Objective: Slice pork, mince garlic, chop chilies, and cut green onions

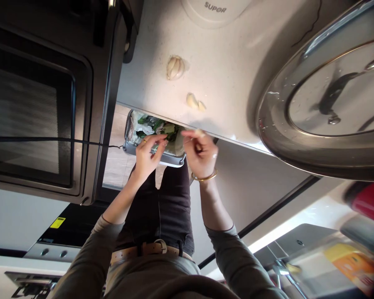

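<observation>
Head view: garlic cloves (192, 101) being seen just ahead of the right hand (202, 153)

Two pale cloves are being carried by the bench (152, 79), near its edge, almost straight ahead of the right hand, which is being held nearer to them than the left hand (148, 157). The larger clove's long axis is being slanted from far left to near right, with the smaller one being met along that line. Farther out and leftward, a garlic bulb (175, 67) is being borne. The hands are being held apart, the left above a lined bin (171, 160), its thumb and fingertips almost meeting; whether anything is being pinched there cannot be told. The right fingers are being held curled; a pale spot is being shown there, too blurred to confirm a grip.
</observation>
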### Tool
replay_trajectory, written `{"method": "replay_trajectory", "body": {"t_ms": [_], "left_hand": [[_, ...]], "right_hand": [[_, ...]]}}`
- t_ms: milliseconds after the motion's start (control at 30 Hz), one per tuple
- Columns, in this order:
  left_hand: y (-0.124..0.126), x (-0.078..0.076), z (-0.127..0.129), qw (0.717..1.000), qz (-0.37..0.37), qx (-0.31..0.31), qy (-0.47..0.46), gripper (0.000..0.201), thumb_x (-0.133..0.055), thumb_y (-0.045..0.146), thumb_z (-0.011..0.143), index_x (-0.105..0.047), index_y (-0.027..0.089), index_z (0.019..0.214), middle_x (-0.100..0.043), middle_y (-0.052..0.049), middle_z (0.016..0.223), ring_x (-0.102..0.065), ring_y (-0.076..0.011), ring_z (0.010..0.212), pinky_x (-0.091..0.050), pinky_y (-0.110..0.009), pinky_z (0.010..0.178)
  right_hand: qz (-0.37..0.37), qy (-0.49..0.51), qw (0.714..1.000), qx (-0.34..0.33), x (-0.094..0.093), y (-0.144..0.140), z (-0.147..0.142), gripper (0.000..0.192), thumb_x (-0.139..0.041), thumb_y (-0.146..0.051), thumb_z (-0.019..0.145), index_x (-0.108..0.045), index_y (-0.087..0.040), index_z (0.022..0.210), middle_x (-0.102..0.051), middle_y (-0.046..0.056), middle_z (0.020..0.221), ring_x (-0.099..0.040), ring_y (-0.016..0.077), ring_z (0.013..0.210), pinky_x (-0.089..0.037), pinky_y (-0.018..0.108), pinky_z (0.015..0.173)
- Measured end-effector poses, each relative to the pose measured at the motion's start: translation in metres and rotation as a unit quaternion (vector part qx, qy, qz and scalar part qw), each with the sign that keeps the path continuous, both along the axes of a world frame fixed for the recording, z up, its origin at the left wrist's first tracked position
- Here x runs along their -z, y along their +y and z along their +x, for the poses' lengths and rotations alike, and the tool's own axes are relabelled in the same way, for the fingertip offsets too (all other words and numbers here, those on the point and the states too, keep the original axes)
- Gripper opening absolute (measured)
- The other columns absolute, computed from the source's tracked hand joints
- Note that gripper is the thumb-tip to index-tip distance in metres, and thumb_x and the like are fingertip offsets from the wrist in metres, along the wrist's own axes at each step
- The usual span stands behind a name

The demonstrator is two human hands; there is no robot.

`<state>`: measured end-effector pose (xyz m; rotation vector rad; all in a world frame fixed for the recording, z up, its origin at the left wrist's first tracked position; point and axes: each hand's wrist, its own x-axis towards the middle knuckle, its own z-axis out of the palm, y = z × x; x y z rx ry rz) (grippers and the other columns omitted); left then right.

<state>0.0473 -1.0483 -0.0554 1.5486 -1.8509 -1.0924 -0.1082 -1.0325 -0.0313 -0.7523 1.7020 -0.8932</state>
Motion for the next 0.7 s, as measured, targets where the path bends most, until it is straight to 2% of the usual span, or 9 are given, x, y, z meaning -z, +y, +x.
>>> {"method": "replay_trajectory", "body": {"t_ms": [67, 133, 200, 267, 400, 467, 533, 633, 700], "left_hand": [[-0.002, -0.005, -0.001, 0.999, 0.009, 0.024, 0.022, 0.029, -0.052, 0.034, 0.088, -0.059, 0.021, 0.112, -0.063, -0.007, 0.109, -0.059, -0.0163, 0.1, -0.049, -0.031, 0.084], [-0.004, -0.005, -0.002, 0.997, 0.015, 0.073, 0.033, 0.028, -0.056, 0.034, 0.086, -0.061, 0.024, 0.111, -0.06, -0.007, 0.114, -0.056, -0.0177, 0.106, -0.048, -0.034, 0.088], [-0.005, 0.0, -0.002, 0.994, 0.021, 0.103, 0.034, 0.018, -0.057, 0.031, 0.085, -0.065, 0.024, 0.1, -0.065, -0.005, 0.103, -0.057, -0.0173, 0.102, -0.048, -0.034, 0.088], [-0.005, 0.009, 0.0, 0.996, 0.021, 0.086, 0.019, 0.012, -0.055, 0.029, 0.086, -0.065, 0.022, 0.09, -0.067, -0.003, 0.089, -0.06, -0.0157, 0.091, -0.048, -0.032, 0.083], [-0.006, 0.035, 0.008, 0.998, 0.013, 0.0, -0.067, 0.017, -0.055, 0.032, 0.086, -0.061, 0.019, 0.078, -0.064, -0.002, 0.074, -0.06, -0.0139, 0.074, -0.047, -0.027, 0.072], [-0.007, 0.049, 0.01, 0.994, 0.022, -0.003, -0.108, 0.014, -0.06, 0.032, 0.082, -0.061, 0.018, 0.079, -0.063, -0.002, 0.07, -0.059, -0.0143, 0.07, -0.046, -0.026, 0.07], [-0.008, 0.06, 0.011, 0.99, 0.041, 0.023, -0.133, 0.014, -0.062, 0.026, 0.08, -0.061, 0.018, 0.091, -0.065, -0.003, 0.075, -0.06, -0.0158, 0.072, -0.047, -0.027, 0.071], [-0.006, 0.069, 0.008, 0.98, 0.075, 0.11, -0.149, 0.031, -0.059, 0.019, 0.08, -0.058, 0.02, 0.111, -0.066, -0.009, 0.101, -0.063, -0.019, 0.082, -0.048, -0.03, 0.074], [-0.003, 0.069, 0.006, 0.973, 0.08, 0.154, -0.155, 0.028, -0.057, 0.02, 0.081, -0.061, 0.021, 0.109, -0.063, -0.011, 0.113, -0.063, -0.0205, 0.086, -0.048, -0.031, 0.075]], "right_hand": [[0.003, -0.01, 0.996, -0.089, 0.005, 0.009, 0.008, 0.015, -0.057, -0.026, 0.081, -0.068, -0.024, 0.091, -0.061, 0.002, 0.082, -0.048, 0.0108, 0.059, -0.04, 0.027, 0.054], [0.002, -0.009, 0.989, -0.15, 0.013, 0.016, 0.015, 0.012, -0.058, -0.022, 0.078, -0.067, -0.022, 0.087, -0.06, 0.002, 0.077, -0.046, 0.0104, 0.057, -0.039, 0.026, 0.055], [0.002, 0.001, 0.984, -0.177, 0.022, 0.02, 0.019, 0.012, -0.057, -0.019, 0.076, -0.065, -0.02, 0.085, -0.059, 0.001, 0.074, -0.045, 0.0102, 0.057, -0.039, 0.025, 0.056], [0.007, 0.003, 0.985, -0.175, 0.031, 0.022, 0.019, 0.012, -0.057, -0.02, 0.076, -0.065, -0.02, 0.084, -0.058, 0.0, 0.074, -0.043, 0.0094, 0.056, -0.038, 0.025, 0.056], [0.052, -0.065, 0.991, -0.103, 0.047, 0.025, 0.015, 0.019, -0.061, -0.03, 0.075, -0.066, -0.021, 0.091, -0.06, -0.001, 0.077, -0.042, 0.0072, 0.053, -0.038, 0.023, 0.055], [0.083, -0.143, 0.985, -0.046, 0.056, 0.025, 0.013, 0.027, -0.062, -0.037, 0.074, -0.065, -0.021, 0.096, -0.061, -0.001, 0.076, -0.046, 0.0078, 0.055, -0.039, 0.023, 0.054], [0.116, -0.23, 0.966, 0.014, 0.063, 0.024, 0.011, 0.034, -0.058, -0.046, 0.076, -0.063, -0.021, 0.099, -0.064, 0.0, 0.077, -0.052, 0.0095, 0.059, -0.041, 0.023, 0.055], [0.148, -0.325, 0.931, 0.08, 0.07, 0.023, 0.009, 0.038, -0.048, -0.05, 0.08, -0.063, -0.021, 0.1, -0.068, 0.005, 0.09, -0.06, 0.0134, 0.073, -0.047, 0.026, 0.061], [0.148, -0.353, 0.918, 0.104, 0.072, 0.022, 0.008, 0.035, -0.046, -0.046, 0.081, -0.063, -0.021, 0.1, -0.069, 0.006, 0.099, -0.062, 0.0156, 0.085, -0.05, 0.028, 0.069]]}}
